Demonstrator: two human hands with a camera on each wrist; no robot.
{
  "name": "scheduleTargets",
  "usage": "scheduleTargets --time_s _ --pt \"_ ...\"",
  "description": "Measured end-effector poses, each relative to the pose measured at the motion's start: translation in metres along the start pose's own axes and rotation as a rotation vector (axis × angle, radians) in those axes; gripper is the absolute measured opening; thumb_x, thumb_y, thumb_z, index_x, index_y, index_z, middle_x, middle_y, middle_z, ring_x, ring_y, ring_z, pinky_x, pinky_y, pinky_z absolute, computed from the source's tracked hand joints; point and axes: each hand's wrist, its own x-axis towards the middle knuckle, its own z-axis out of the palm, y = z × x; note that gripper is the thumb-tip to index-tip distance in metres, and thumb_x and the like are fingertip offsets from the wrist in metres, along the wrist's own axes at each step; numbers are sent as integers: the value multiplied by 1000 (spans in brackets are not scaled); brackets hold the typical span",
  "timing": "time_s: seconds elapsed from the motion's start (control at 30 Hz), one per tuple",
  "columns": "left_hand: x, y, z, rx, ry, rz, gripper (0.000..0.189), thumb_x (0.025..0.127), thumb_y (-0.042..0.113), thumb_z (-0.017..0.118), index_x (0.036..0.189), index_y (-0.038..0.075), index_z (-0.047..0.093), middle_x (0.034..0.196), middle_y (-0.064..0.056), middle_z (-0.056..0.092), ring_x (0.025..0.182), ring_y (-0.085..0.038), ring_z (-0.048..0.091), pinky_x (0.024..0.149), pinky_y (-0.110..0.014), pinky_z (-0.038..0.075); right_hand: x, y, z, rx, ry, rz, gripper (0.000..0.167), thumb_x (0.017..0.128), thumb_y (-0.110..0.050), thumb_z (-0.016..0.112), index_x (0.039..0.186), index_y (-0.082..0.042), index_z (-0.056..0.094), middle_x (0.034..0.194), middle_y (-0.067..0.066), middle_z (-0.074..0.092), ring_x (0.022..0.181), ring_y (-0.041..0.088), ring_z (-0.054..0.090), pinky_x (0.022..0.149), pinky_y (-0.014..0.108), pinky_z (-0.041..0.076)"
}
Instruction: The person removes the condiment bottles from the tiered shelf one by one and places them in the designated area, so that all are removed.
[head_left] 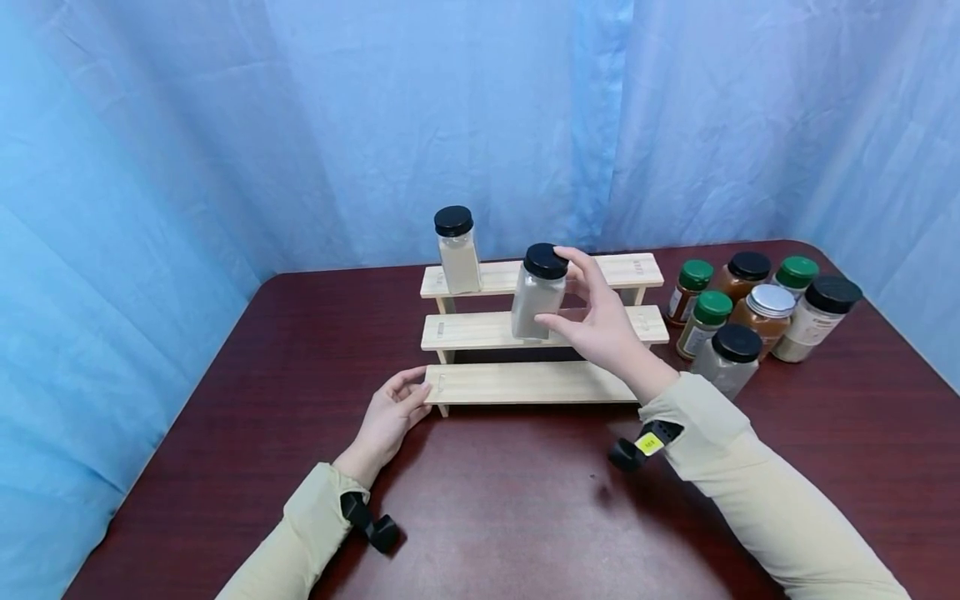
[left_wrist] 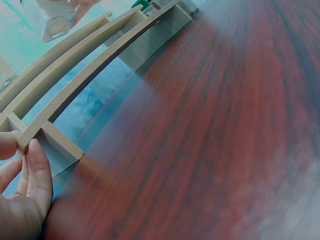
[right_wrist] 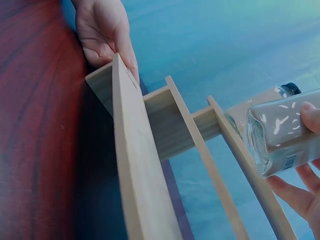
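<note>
A square clear jar (head_left: 536,302) with a black lid and pale grey contents is held upright between the thumb and fingers of my right hand (head_left: 600,321). It overlaps the middle tier of a three-step wooden rack (head_left: 525,383) in the head view. From the right wrist, the jar's glass bottom (right_wrist: 256,142) shows raised above the steps. My left hand (head_left: 390,412) pinches the left end of the lowest step, thumb on top and fingers below, as the left wrist view shows. On the top step's left end stands another black-lidded jar (head_left: 459,262) with cream-coloured powder.
Several spice jars stand grouped right of the rack, among them a green-lidded jar (head_left: 696,287), a silver-lidded jar (head_left: 765,312) and a black-lidded jar (head_left: 726,367) close to my right sleeve. Blue curtains (head_left: 450,108) hang around the dark red table (head_left: 510,517).
</note>
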Motion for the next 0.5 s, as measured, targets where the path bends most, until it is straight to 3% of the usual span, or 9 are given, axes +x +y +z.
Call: scheduleTargets --time_s 0.33,0.5 --pt "0 -1 0 2 -3 2 41 95 -2 50 134 -6 41 77 8 54 67 0 54 65 -12 49 -22 3 -4 31 0 -7 81 78 10 69 143 -16 29 127 18 53 114 23 53 78 17 53" --pt "0 -1 0 -4 -1 3 41 95 -2 51 134 -6 42 77 8 54 67 0 54 65 -12 49 -33 5 -9 40 8 -51 81 76 15 68 142 -10 28 127 22 52 116 5 52 77 15 52"
